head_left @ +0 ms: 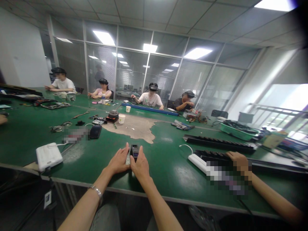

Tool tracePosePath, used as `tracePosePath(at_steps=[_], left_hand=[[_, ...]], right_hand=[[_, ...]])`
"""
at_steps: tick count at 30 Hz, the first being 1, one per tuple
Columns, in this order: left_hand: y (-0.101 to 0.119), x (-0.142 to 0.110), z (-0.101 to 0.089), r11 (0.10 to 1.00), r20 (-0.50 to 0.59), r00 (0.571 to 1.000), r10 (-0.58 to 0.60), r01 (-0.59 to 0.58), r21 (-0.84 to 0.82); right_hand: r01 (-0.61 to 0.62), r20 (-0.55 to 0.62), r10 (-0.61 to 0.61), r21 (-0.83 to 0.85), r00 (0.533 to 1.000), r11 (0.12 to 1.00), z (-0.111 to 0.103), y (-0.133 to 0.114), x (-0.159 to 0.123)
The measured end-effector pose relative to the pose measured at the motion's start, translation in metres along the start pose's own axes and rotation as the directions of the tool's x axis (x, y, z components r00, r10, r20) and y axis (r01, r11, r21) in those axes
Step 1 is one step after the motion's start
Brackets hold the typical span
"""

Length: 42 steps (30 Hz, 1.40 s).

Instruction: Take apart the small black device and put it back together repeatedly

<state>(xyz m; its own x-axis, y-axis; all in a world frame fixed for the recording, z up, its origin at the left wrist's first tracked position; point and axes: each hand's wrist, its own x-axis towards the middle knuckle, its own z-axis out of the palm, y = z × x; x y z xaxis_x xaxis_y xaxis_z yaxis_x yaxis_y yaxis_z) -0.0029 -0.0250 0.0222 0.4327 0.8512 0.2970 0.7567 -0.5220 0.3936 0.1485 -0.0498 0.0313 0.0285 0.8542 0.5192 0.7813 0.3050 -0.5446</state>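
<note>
In front of me, near the table's front edge, a small black box-shaped device (134,152) stands on the green table between my two hands. Its top has a dark recess, and I cannot make out its exact kind. My left hand (119,161) is against its left side, where a pale grey speckled surface (128,158) shows. Along the right side lies my right hand (141,164), fingers pointing forward and thumb toward the left thumb. Both hands hold the device from the sides; their undersides are hidden.
A white box (48,156) and black phone (95,131) lie left. Paper cups (122,119) stand beyond a bare brown patch (134,129). At right, a co-worker's hand (237,160) rests near black rails (218,143) and a white strip (197,163). Several people sit opposite.
</note>
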Motion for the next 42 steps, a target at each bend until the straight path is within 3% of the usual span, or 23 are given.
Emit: tracePosePath(at_steps=[6,11,17,22,29,36,42], left_hand=[[0.000,0.002,0.000,1.000,0.000,1.000,-0.003,0.003,-0.002],[-0.001,0.003,0.002,1.000,0.012,1.000,-0.025,0.025,-0.002],[-0.003,0.002,0.004,1.000,0.007,1.000,-0.013,0.013,0.016],[-0.001,0.001,0.002,1.000,0.004,1.000,-0.016,0.016,0.015],[0.001,0.001,0.001,1.000,0.004,1.000,-0.020,0.020,0.006],[0.000,0.000,0.000,1.000,0.013,1.000,-0.026,0.026,0.008],[-0.001,0.000,0.001,1.000,-0.011,1.000,-0.025,0.025,0.003]], right_hand=[[-0.050,-0.090,0.059,0.098,0.994,0.994,-0.025,-0.006,0.020],[-0.086,-0.184,0.099,0.077,0.978,0.993,-0.041,0.015,0.029],[-0.132,-0.169,0.129,-0.011,0.977,0.991,-0.031,0.055,0.013],[-0.113,-0.164,0.104,-0.051,0.981,0.992,-0.019,0.069,0.002],[-0.052,-0.208,0.030,-0.102,0.978,0.993,-0.017,0.072,-0.002],[-0.053,-0.155,0.039,-0.085,0.987,0.995,-0.019,0.072,-0.006],[-0.096,-0.166,0.106,0.069,0.980,0.993,-0.031,0.040,0.006]])
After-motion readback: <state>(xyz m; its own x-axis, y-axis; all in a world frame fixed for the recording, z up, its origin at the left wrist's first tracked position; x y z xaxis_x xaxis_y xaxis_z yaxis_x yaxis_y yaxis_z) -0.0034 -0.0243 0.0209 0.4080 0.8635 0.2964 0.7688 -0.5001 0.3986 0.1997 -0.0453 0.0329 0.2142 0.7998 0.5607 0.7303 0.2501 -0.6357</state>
